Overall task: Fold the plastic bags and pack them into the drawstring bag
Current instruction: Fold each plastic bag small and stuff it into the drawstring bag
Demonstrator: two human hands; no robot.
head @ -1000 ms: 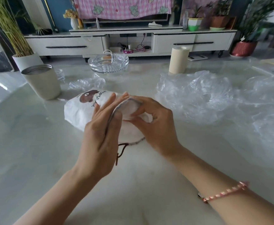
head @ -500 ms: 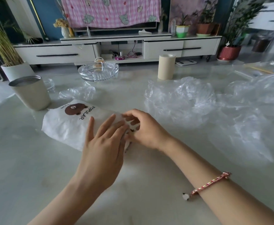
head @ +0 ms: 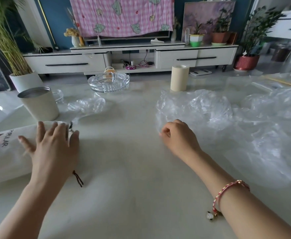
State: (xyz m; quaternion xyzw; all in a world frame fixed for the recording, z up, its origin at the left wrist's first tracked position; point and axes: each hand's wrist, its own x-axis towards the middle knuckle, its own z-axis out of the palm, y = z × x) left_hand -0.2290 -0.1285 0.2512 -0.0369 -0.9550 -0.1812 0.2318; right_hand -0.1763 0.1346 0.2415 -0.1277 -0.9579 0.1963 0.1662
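Left hand (head: 53,145) lies flat at 9 o'clock, fingers spread, grip open, pressing the drawstring bag (head: 5,157). Right hand (head: 179,135) is curled at the near edge of the plastic bags (head: 201,111) heaped toward 2 o'clock; I cannot tell whether its grip has film pinched. Risks, in my judgement: slick film slipping free, or one pull dragging the whole heap across the surface (head: 124,152).

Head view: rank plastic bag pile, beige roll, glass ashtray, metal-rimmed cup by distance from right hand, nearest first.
1. plastic bag pile: its edge is right at the right hand, and it spreads off to the right.
2. beige roll: straight ahead, behind the pile.
3. glass ashtray: ahead and to the left.
4. metal-rimmed cup: far left.
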